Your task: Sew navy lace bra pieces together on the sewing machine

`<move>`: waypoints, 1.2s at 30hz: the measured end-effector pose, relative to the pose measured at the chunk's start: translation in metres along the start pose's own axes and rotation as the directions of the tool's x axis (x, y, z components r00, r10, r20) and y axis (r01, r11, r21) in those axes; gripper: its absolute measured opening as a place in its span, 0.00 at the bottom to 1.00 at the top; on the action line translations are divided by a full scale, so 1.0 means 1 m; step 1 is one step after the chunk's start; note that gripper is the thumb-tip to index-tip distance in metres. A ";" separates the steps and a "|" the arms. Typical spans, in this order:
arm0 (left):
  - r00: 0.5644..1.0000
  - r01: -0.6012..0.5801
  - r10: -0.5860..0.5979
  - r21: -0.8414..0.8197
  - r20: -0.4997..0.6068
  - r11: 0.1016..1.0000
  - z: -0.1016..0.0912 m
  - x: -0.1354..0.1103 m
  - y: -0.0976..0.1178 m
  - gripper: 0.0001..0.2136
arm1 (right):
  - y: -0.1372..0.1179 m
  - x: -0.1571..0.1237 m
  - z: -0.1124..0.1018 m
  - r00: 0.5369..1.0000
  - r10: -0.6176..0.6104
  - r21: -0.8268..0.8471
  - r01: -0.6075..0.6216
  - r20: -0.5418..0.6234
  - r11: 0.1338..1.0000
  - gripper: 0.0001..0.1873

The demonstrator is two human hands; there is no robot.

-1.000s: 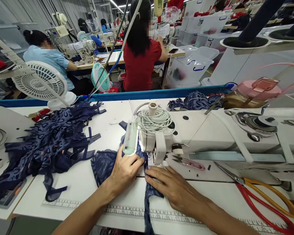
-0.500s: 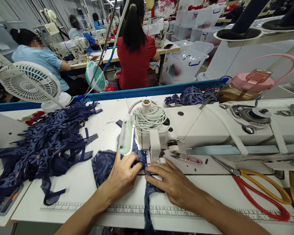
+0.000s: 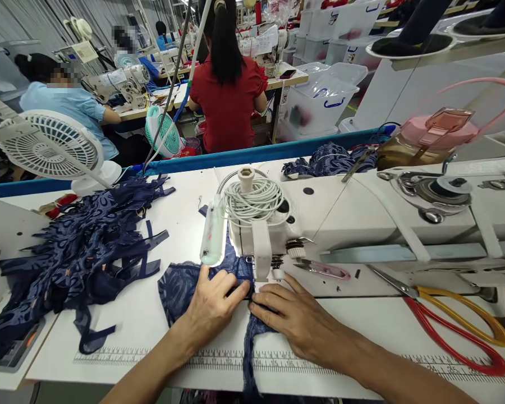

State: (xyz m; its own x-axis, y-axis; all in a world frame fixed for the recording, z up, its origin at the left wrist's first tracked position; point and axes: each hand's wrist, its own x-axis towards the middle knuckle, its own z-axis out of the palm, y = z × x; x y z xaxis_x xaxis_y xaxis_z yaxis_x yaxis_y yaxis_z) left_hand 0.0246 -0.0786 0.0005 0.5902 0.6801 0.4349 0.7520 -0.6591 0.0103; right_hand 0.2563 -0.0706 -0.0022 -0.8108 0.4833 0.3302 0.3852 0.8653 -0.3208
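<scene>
Since the frames before, the left hand [image 3: 212,306] has slipped slightly back from the pale translucent cover [image 3: 214,235] at the machine's head, and the arm that the co-worker in red [image 3: 223,106] held raised is now lowered.

Foreground: a ruler scale [image 3: 219,359] runs along the near edge of the white bench [image 3: 130,314], crossed by a narrow strip of the navy lace piece [image 3: 180,289]. Scissors [image 3: 413,292] with red and orange handles lie open at the right.

Middle: the lace piece lies flat at the head of the sewing machine [image 3: 340,207], partly beneath it. The left hand rests on its broad part; the right hand [image 3: 297,320] lies with fingers extended over its right edge. Whether either grip pinches the cloth cannot be told. Pink snips [image 3: 328,271] lie beside the machine head, which carries a coil of pale cord [image 3: 252,205]. A heap of navy pieces [image 3: 88,247] occupies the bench at left.

Beyond: a white fan [image 3: 53,146], left; a pink-lidded bottle [image 3: 440,134], right.

Background: the co-worker in red, seated with back turned, and a second person in light blue [image 3: 63,112].
</scene>
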 end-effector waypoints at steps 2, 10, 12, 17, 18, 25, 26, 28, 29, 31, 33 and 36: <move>1.000 0.001 -0.001 -0.010 -0.006 1.000 0.001 -0.001 0.000 0.13 | -0.001 0.000 0.000 1.000 0.008 0.007 -0.008 0.012 1.000 0.28; 1.000 0.014 -0.014 -0.028 -0.013 1.000 0.006 -0.004 -0.001 0.14 | -0.002 0.001 0.000 1.000 0.022 0.006 -0.022 0.016 1.000 0.26; 1.000 0.022 -0.022 -0.032 -0.016 0.999 0.007 -0.003 0.000 0.13 | -0.001 0.000 0.001 1.000 0.017 0.007 -0.017 0.026 1.000 0.27; 0.999 0.025 -0.026 -0.056 -0.019 0.998 0.007 -0.001 0.004 0.13 | 0.000 -0.002 0.003 0.999 0.028 0.019 -0.028 0.036 0.999 0.28; 1.000 0.022 -0.023 -0.073 -0.019 0.997 0.008 -0.001 0.005 0.13 | 0.000 -0.002 0.003 0.999 0.033 0.019 -0.033 0.033 0.999 0.28; 0.997 0.047 -0.054 -0.118 -0.063 0.992 0.011 -0.002 0.005 0.13 | -0.001 -0.001 0.001 0.999 0.030 0.011 -0.031 0.038 0.999 0.27; 0.996 0.052 -0.060 -0.120 -0.064 0.991 0.011 -0.001 0.004 0.14 | -0.001 -0.001 0.001 0.999 0.033 0.010 -0.033 0.035 0.999 0.28; 0.996 0.060 -0.068 -0.126 -0.062 0.990 0.011 0.001 0.004 0.14 | 0.000 -0.001 0.001 0.998 0.041 0.012 -0.041 0.039 0.999 0.29; 0.996 0.061 -0.069 -0.127 -0.060 0.990 0.011 0.002 0.003 0.14 | 0.001 -0.002 0.002 0.998 0.047 0.012 -0.047 0.043 0.999 0.29; 0.995 0.066 -0.075 -0.127 -0.065 0.990 0.011 0.003 0.002 0.14 | 0.002 -0.002 0.002 0.997 0.060 0.009 -0.060 0.055 0.998 0.30; 0.994 0.071 -0.080 -0.130 -0.069 0.989 0.011 0.004 0.002 0.14 | 0.003 -0.002 0.002 0.996 0.066 0.006 -0.066 0.059 0.998 0.31; 0.994 0.068 -0.078 -0.131 -0.072 0.989 0.013 0.003 0.001 0.14 | 0.003 -0.003 0.001 0.996 0.068 -0.010 -0.067 0.062 0.998 0.34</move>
State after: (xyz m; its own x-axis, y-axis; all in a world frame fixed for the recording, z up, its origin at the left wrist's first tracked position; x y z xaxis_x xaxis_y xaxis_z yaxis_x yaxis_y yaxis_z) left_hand 0.0310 -0.0728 -0.0097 0.5066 0.7047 0.4968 0.7456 -0.6474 0.1580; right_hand 0.2592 -0.0693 -0.0051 -0.8087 0.5317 0.2517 0.4434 0.8321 -0.3332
